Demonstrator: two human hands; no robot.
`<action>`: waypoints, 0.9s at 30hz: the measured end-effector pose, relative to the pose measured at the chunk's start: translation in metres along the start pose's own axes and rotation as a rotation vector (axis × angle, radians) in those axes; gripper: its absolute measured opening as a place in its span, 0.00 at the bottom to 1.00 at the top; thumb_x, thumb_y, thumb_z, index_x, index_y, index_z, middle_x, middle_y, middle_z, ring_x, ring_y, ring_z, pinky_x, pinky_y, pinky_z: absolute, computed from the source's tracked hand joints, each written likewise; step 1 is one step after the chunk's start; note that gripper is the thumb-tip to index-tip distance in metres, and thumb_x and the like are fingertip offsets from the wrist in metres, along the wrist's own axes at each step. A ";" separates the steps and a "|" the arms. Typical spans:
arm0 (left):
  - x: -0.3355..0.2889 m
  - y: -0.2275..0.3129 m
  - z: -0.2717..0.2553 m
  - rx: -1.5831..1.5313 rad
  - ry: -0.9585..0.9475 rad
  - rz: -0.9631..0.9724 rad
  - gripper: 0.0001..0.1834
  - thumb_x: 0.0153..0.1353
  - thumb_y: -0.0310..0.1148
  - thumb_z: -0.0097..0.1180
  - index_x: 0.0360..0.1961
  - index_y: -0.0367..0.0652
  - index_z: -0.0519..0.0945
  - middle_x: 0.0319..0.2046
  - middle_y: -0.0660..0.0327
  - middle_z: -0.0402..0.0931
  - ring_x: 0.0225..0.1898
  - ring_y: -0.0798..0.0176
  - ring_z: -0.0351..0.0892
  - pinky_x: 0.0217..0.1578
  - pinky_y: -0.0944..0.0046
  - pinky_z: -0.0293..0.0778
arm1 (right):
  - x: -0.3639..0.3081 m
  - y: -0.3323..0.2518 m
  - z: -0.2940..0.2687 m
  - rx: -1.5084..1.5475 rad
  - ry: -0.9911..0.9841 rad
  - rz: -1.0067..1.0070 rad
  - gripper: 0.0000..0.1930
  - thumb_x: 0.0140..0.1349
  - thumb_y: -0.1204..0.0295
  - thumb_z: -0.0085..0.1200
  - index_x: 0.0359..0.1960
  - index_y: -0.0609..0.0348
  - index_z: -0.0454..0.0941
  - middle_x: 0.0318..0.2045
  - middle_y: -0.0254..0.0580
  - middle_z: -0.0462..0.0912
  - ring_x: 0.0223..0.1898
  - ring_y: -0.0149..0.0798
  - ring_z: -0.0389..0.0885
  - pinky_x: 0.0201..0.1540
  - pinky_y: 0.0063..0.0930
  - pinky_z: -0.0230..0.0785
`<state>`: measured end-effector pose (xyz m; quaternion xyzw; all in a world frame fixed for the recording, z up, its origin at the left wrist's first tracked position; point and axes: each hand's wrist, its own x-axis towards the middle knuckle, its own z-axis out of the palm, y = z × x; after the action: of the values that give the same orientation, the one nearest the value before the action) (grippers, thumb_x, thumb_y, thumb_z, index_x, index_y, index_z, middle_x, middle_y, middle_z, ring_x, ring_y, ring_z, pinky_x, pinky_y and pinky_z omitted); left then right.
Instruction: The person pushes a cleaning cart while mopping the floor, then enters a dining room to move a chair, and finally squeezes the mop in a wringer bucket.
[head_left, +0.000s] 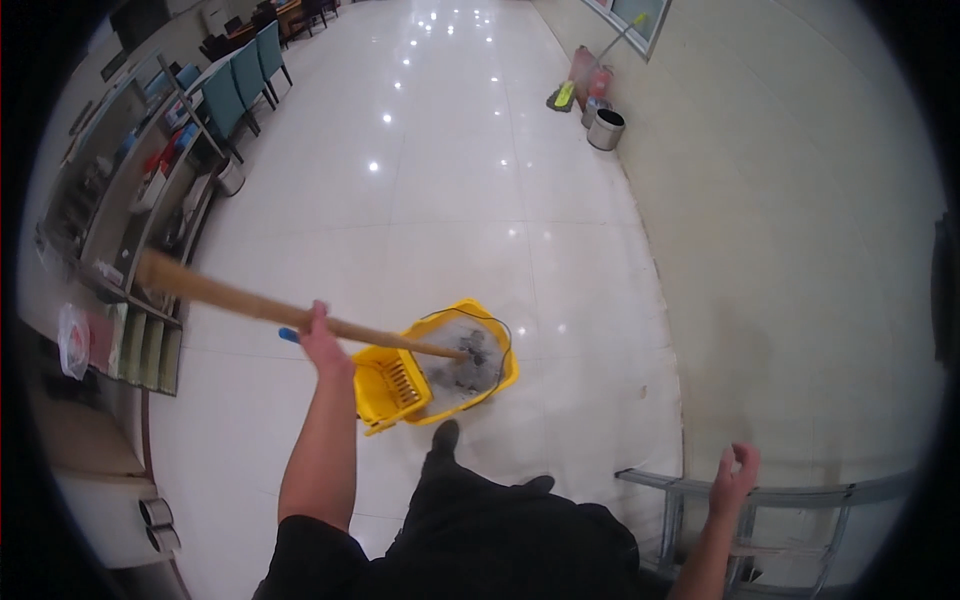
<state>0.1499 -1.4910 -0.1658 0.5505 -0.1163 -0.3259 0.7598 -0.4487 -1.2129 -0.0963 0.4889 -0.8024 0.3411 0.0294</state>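
My left hand (322, 345) is wrapped round the wooden handle of a mop (250, 302). The handle slants from the upper left down into a yellow mop bucket (512, 370). Its dark, stringy head sits in grey, foamy water. A yellow wringer (378, 396) with slots is fixed at the bucket's left end. Beside my left hand a blue grip tip (288, 335) shows; what it belongs to is partly hidden. Off to the right, my right hand (735, 480) hangs in front of a metal ladder (800, 497), fingers loosely bent and apart, holding nothing.
Shelves (125, 210) with assorted items and teal chairs (247, 75) line the left side. Along the right wall stand a metal bin (605, 130), a red fire extinguisher (601, 80) and a yellow-green mop or broom (564, 97). The pale tiled floor (440, 190) looks glossy.
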 end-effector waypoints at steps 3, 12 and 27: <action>0.022 -0.013 0.043 0.077 -0.444 0.060 0.05 0.50 0.29 0.59 0.25 0.42 0.74 0.24 0.66 0.73 0.34 0.68 0.73 0.35 0.70 0.66 | 0.001 -0.075 0.048 0.018 -0.077 -0.047 0.07 0.55 0.75 0.54 0.36 0.62 0.74 0.36 0.46 0.74 0.38 0.43 0.73 0.44 0.33 0.67; -0.023 0.091 0.169 0.302 -0.884 0.134 0.04 0.47 0.24 0.56 0.22 0.39 0.73 0.19 0.64 0.72 0.23 0.71 0.70 0.26 0.67 0.68 | -0.008 -0.199 0.081 0.125 -0.223 -0.134 0.10 0.51 0.78 0.56 0.37 0.61 0.74 0.38 0.47 0.75 0.33 0.41 0.75 0.38 0.30 0.70; -0.050 0.076 0.145 0.374 -1.162 0.098 0.06 0.46 0.23 0.57 0.24 0.37 0.71 0.20 0.65 0.71 0.24 0.72 0.67 0.27 0.68 0.67 | 0.021 -0.215 0.161 0.315 -0.545 -0.176 0.09 0.51 0.75 0.60 0.35 0.61 0.77 0.32 0.42 0.77 0.28 0.34 0.76 0.32 0.26 0.70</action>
<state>0.0621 -1.5568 -0.0339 0.4010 -0.5920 -0.5114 0.4767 -0.2399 -1.3839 -0.1005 0.6283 -0.6726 0.3138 -0.2332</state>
